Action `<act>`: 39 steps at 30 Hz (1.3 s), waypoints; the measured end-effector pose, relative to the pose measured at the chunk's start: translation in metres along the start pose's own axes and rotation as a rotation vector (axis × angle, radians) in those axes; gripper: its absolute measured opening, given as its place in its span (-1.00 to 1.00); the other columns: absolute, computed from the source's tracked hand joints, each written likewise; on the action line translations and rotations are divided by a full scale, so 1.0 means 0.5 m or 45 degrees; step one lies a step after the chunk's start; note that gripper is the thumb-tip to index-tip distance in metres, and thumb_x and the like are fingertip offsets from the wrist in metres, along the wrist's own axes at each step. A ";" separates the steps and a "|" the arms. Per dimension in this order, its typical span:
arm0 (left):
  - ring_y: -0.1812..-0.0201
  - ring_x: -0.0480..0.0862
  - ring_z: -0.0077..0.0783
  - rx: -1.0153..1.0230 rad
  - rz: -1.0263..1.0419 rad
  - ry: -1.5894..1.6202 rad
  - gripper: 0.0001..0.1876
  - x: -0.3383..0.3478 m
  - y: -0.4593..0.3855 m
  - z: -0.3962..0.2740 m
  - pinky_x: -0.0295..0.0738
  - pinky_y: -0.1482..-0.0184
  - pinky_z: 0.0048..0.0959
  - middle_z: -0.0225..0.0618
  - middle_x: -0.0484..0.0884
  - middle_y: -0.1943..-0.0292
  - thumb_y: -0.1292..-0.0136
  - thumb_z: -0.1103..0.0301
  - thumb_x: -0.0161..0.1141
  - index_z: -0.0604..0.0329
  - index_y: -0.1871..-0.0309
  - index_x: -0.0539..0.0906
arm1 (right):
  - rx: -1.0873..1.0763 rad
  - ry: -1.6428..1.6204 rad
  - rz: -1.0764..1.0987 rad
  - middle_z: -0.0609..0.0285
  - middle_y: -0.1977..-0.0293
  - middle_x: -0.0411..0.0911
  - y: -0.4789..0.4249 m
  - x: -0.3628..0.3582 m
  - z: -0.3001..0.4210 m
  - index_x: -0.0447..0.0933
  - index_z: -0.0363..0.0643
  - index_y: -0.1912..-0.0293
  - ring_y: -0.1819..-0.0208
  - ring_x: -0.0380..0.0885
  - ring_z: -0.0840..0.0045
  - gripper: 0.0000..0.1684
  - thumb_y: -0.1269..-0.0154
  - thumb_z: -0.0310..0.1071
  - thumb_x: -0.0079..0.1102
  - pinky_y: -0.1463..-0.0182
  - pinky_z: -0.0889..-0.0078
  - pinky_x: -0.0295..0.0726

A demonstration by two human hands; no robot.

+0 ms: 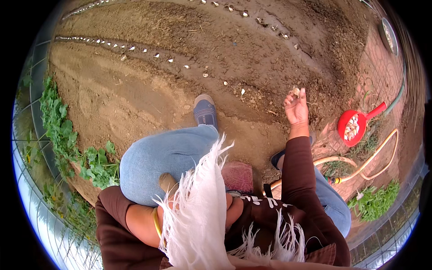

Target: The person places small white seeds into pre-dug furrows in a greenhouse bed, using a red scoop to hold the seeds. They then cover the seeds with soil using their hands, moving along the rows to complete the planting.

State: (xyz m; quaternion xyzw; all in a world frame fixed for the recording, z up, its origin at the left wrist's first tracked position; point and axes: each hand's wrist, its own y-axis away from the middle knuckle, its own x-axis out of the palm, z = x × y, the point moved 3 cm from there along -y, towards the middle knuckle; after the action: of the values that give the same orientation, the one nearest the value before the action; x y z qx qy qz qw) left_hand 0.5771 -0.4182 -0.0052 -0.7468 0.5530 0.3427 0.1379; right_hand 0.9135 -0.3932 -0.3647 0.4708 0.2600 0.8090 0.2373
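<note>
My right hand [296,111] is raised over the soil with a garlic clove [296,91] between the thumb and fingers. Ahead of my blue shoe [204,109], a curved row of pale cloves lies in a shallow furrow [182,61]; its nearest clove [243,92] is left of my right hand. A fringed white scarf [202,233] hangs over most of my left hand [172,199], by my bent knee. A gold bangle [157,222] circles that wrist. Beside the hand, a tan rounded end [167,182] shows; what it belongs to is hidden.
A red long-handled scoop [342,123] holding cloves rests at right, near a pale hose [381,152]. Farther off stands a metal bowl [384,28]. Another clove row [245,14] crosses the far soil. Leafy plants [55,114] and wire fencing [35,101] border the left.
</note>
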 end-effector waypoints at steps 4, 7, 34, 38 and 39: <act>0.27 0.58 -0.20 -0.089 0.010 0.021 -0.51 -0.016 0.006 -0.003 0.52 0.30 -0.23 -0.23 0.53 0.30 -0.12 0.30 0.28 0.18 -0.17 0.61 | 0.274 0.454 -0.048 0.27 0.29 0.56 0.007 0.047 -0.191 0.44 -0.20 -0.14 0.39 0.45 0.65 -0.72 -0.48 -0.43 0.13 0.32 0.55 0.48; 0.26 0.58 -0.20 -0.131 0.001 0.044 -0.51 -0.019 0.011 0.000 0.52 0.29 -0.24 -0.22 0.53 0.29 -0.13 0.30 0.28 0.18 -0.17 0.61 | 0.296 1.148 -0.055 0.17 0.36 0.63 0.014 0.056 -0.228 0.47 -0.28 -0.17 0.38 0.53 0.61 -0.65 -0.55 -0.28 0.02 0.26 0.45 0.55; 0.14 0.57 -0.18 -0.285 0.074 0.222 -0.54 -0.027 0.029 0.034 0.50 0.13 -0.26 -0.19 0.55 0.16 -0.22 0.29 0.29 0.20 -0.19 0.59 | -0.276 2.071 -0.435 -0.02 0.33 0.72 0.004 -0.026 -0.230 0.71 -0.23 0.09 0.31 0.72 0.28 -0.67 -0.23 -0.23 0.39 0.15 0.29 0.64; 0.12 0.57 -0.18 -0.287 0.090 0.247 -0.55 -0.025 0.031 0.034 0.50 0.11 -0.26 -0.19 0.56 0.14 -0.24 0.29 0.29 0.21 -0.19 0.58 | -0.317 2.197 -0.519 -0.06 0.37 0.69 0.006 -0.019 -0.218 0.73 -0.18 0.17 0.27 0.70 0.09 -0.67 -0.19 -0.14 0.41 0.15 0.15 0.63; 0.12 0.57 -0.18 -0.291 0.090 0.248 -0.55 -0.027 0.032 0.032 0.50 0.11 -0.26 -0.19 0.56 0.14 -0.24 0.29 0.29 0.21 -0.19 0.58 | -0.336 2.233 -0.538 -0.06 0.36 0.69 0.005 -0.017 -0.217 0.73 -0.18 0.17 0.26 0.70 0.08 -0.67 -0.19 -0.13 0.41 0.14 0.13 0.63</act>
State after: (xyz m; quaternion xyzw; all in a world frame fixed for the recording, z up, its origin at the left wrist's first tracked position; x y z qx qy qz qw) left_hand 0.5545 -0.4044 -0.0050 -0.7673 0.5471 0.3342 -0.0146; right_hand 0.8208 -0.4218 -0.4144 -0.4015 0.3334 0.8398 0.1496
